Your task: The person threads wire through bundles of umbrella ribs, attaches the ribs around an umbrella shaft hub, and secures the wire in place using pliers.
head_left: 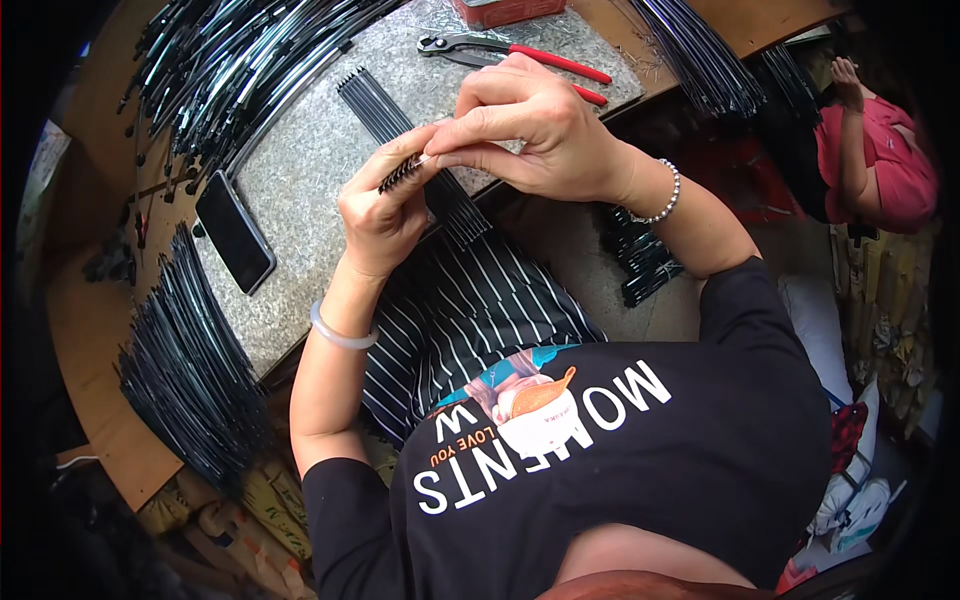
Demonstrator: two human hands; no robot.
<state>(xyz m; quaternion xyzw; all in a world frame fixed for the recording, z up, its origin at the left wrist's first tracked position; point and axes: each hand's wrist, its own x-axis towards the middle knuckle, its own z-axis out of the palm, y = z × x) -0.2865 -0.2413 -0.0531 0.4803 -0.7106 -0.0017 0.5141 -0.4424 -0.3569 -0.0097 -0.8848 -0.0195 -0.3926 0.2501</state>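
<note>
My left hand is closed around a small black ridged piece, whose toothed edge shows between thumb and fingers. My right hand pinches at the end of that piece, its fingertips meeting the left ones. What sits in this pinch is too small to make out. Beneath both hands a flat row of thin black rods slants across the speckled grey board, its near end reaching over the board's edge above my striped apron. The hands hide the row's middle.
Red-handled pincers and a red box are at the board's far side. A phone lies on its left. Bundles of black rods crowd the left and far right. Another person in a pink top is at right.
</note>
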